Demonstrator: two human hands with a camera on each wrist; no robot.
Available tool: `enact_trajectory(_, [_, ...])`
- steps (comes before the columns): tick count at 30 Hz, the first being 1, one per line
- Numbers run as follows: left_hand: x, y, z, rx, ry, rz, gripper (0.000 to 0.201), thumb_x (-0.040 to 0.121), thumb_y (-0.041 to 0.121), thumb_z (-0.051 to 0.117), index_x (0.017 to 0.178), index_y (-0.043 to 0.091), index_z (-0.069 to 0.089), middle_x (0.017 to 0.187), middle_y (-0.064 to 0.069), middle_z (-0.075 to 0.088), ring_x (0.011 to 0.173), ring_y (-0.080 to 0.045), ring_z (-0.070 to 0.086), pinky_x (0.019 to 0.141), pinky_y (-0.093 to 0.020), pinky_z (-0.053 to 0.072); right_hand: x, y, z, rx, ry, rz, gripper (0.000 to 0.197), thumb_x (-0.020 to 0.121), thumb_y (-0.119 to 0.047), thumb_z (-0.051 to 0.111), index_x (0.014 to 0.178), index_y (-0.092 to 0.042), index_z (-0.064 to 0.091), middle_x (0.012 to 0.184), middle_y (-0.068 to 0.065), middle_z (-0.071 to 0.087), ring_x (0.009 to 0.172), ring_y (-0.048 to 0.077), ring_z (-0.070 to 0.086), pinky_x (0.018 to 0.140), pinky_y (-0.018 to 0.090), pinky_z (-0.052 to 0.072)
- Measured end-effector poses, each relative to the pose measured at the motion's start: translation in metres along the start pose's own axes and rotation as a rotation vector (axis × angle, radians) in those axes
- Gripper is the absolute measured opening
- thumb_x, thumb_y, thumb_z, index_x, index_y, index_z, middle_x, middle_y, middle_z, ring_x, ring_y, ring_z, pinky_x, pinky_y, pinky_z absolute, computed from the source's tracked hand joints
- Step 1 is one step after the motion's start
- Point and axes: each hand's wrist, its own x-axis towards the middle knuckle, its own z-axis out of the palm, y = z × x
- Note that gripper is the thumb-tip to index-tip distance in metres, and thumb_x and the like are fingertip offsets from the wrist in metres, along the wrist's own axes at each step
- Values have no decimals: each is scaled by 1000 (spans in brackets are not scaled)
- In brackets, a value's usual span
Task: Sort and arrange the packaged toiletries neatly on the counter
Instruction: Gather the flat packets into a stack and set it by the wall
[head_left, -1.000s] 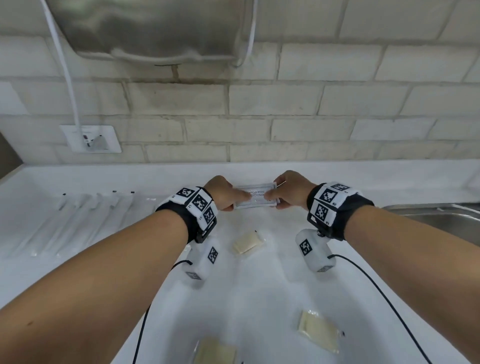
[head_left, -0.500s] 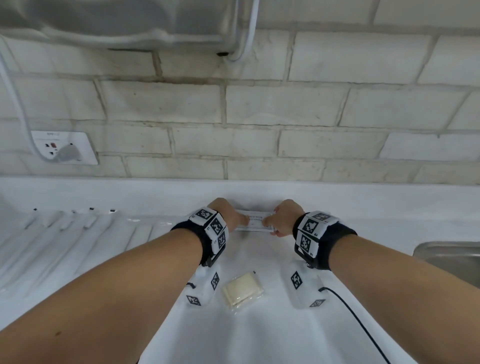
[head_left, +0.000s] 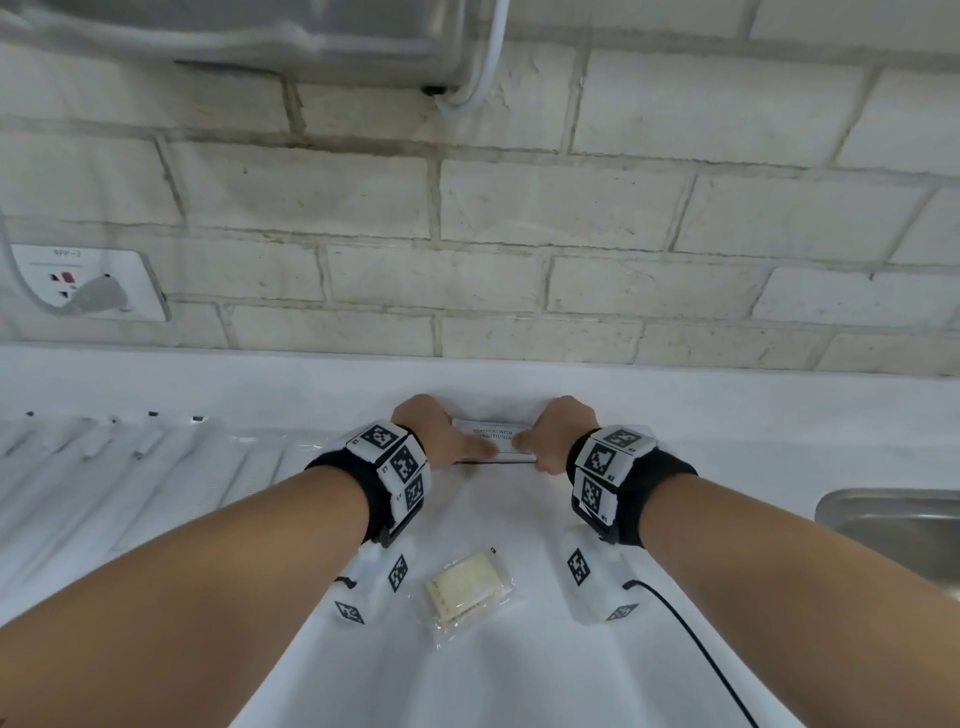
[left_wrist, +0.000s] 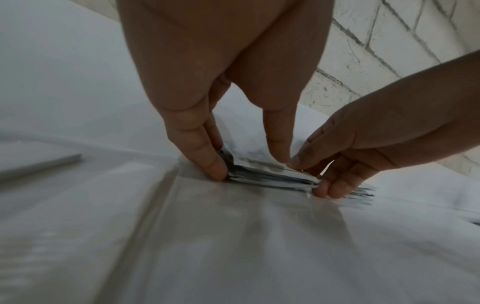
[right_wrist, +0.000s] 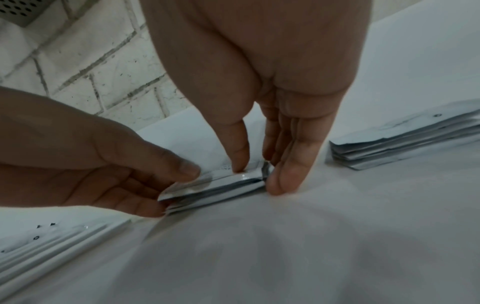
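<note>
Counter: both hands square sachet stack.

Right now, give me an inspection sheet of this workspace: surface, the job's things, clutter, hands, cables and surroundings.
Surface: white counter, flat, covered in white sheeting.
Job's things: sachet stack lying near the wall, top one printed shampoo with conditioner; wrapped soap nearer the person; row of long packets at left; second stack seen from the right wrist.
Clutter: nothing seen.
Hands: left hand and right hand pinch opposite ends of the sachet stack, fingertips on the counter.
Cables: black cable from the right wrist unit; white cord on the wall.
Surroundings: brick wall, socket with plug, sink at right.
</note>
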Motion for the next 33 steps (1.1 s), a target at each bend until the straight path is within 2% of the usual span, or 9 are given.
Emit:
enact_trajectory(3, [-4,1,-1,109,-41,43,48,58,39,89,91,8,71,79,2,66,69,-13,59,53,-20,40,-3,0,-2,42,-14,0,18,80,-21,64,72,-11,52,65,2,53,54,15,50,45,23,41])
enact_trajectory(6, [-9,6,0,198,-14,64,42,63,24,87,97,10,66,94,-2,66,86,-19,62,69,-24,47,-10,-1,-3,-18,-14,-27,24,72,-22,74,75,-10,54,61,0,49,51,12,45,42,19,35])
enact_trajectory(8, [-9,8,0,213,-11,77,36,65,20,86,94,12,67,100,-7,71,92,-22,66,69,-25,47,-12,-2,-4,-91,-22,-49,26,68,-19,78,76,-9,55,61,-1,48,51,11,45,43,18,35])
enact_trajectory(12, [-9,10,-3,237,-40,50,45,61,28,88,96,6,72,92,-8,71,90,-24,68,64,-26,47,-10,-2,-5,-173,6,-62,25,66,-17,80,69,-11,56,62,-1,50,52,12,47,44,18,37])
enact_trajectory(17, [-4,12,-4,249,-44,25,53,50,34,91,95,10,76,86,-6,74,82,-22,70,65,-27,54,-10,0,-7,-172,11,-80,39,65,-22,86,92,-5,65,81,3,60,76,20,58,70,26,53])
enact_trajectory(23, [-1,15,-2,305,-18,9,46,60,35,87,95,6,73,80,-5,67,73,-20,64,60,-25,47,-12,1,-7,-223,6,-94,37,72,-25,82,73,-10,49,64,-1,46,75,21,55,65,26,46])
enact_trajectory(27, [1,16,-2,351,-35,11,44,62,34,87,92,6,71,77,-4,63,71,-20,60,56,-26,44,-12,2,-7,-255,-26,-129,33,76,-27,78,90,-5,59,78,4,55,77,22,55,67,27,46])
enact_trajectory(30, [2,18,-2,384,-33,42,41,58,35,89,80,10,64,75,-3,61,71,-20,59,54,-26,43,-12,1,-6,-261,-21,-131,34,77,-24,78,69,-9,48,65,1,48,76,23,55,65,27,44])
enact_trajectory(33, [1,18,0,428,-6,51,38,64,32,86,72,13,55,75,-2,59,73,-20,59,61,-24,46,-13,-1,-5,-248,-20,-137,28,77,-24,77,81,-7,54,64,0,44,76,23,54,65,27,44])
